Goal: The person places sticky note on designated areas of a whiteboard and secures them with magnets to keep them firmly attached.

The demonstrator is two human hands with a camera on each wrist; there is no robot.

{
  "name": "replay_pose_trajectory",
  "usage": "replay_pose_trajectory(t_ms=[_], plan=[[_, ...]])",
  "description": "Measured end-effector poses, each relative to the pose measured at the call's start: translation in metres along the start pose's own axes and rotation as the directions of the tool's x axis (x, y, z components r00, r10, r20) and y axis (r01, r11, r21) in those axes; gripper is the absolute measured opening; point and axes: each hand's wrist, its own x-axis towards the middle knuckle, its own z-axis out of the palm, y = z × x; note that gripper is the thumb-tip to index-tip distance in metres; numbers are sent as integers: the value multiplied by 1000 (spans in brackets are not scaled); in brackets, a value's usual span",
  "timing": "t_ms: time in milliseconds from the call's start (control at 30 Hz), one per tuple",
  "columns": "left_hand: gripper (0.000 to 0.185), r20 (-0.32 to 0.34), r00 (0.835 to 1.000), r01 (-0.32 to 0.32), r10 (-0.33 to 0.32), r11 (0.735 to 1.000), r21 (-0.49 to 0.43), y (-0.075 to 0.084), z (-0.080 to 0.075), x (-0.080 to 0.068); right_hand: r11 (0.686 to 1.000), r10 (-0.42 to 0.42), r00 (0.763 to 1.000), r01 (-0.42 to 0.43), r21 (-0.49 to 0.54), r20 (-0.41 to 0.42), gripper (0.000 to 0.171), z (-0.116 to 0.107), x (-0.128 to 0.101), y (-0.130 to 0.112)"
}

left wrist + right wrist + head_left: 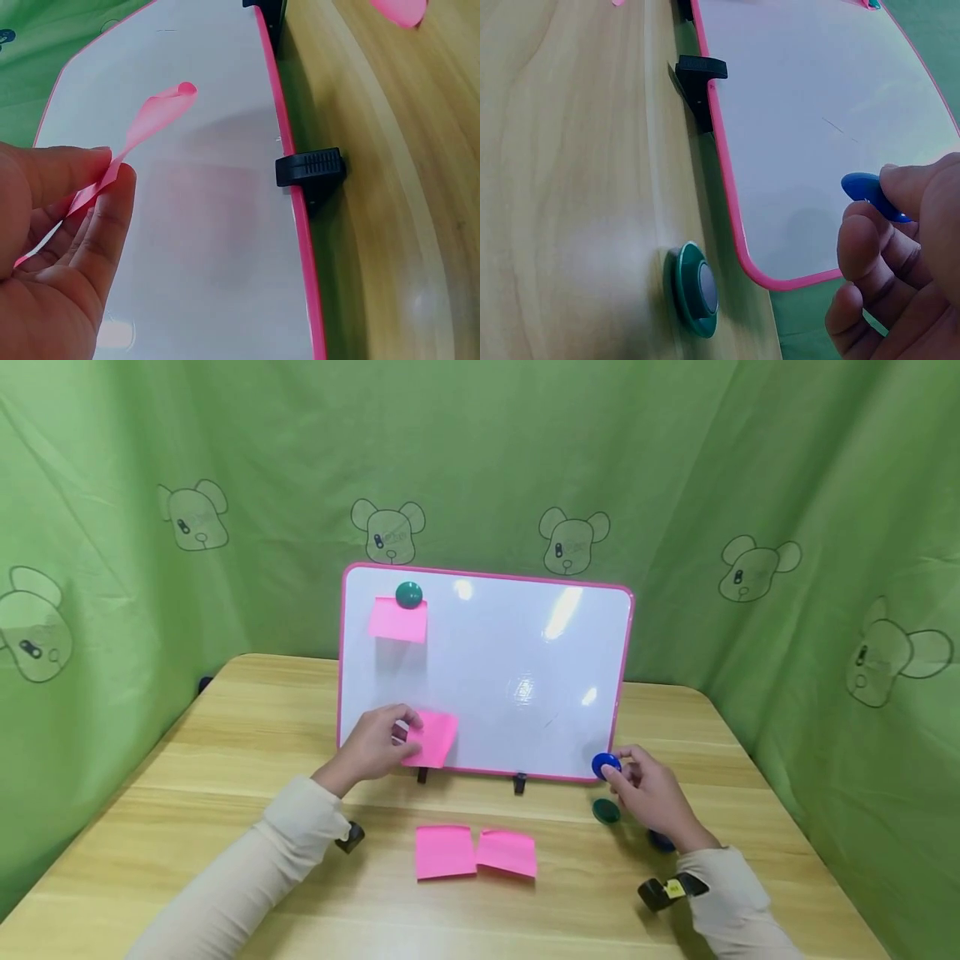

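Between thumb and fingers, my left hand pinches a pink sticky note in front of the whiteboard's lower left. In the left wrist view that sticky note is bent, with a curled far edge. My right hand pinches a round blue magnet by the board's lower right corner; the blue magnet is tilted in the right wrist view. Another pink note hangs at the board's upper left under a green magnet.
Two pink sticky notes lie side by side on the wooden table. A green magnet and a dark blue magnet are near my right hand. Black clips hold the board's lower edge. Green curtains surround the table.
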Motion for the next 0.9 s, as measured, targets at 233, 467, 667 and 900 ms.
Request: replay_pose_trajectory(t_ms=[233, 467, 667, 900], plan=[[29, 3, 1000, -2, 1, 1000, 11, 5, 2, 6, 1000, -29, 1000, 29, -1, 2, 26, 1, 5, -3], [38, -8, 1000, -16, 16, 1000, 6, 9, 3, 12, 1000, -13, 1000, 13, -11, 7, 31, -1, 11, -7], [46, -5, 1000, -22, 22, 1000, -3, 13, 2, 14, 999, -29, 1000, 29, -16, 1, 29, -2, 14, -10], [50, -19, 999, -28, 28, 1000, -10, 17, 4, 17, 997, -73, 997, 73, 5, -17, 22, -2, 16, -15]])
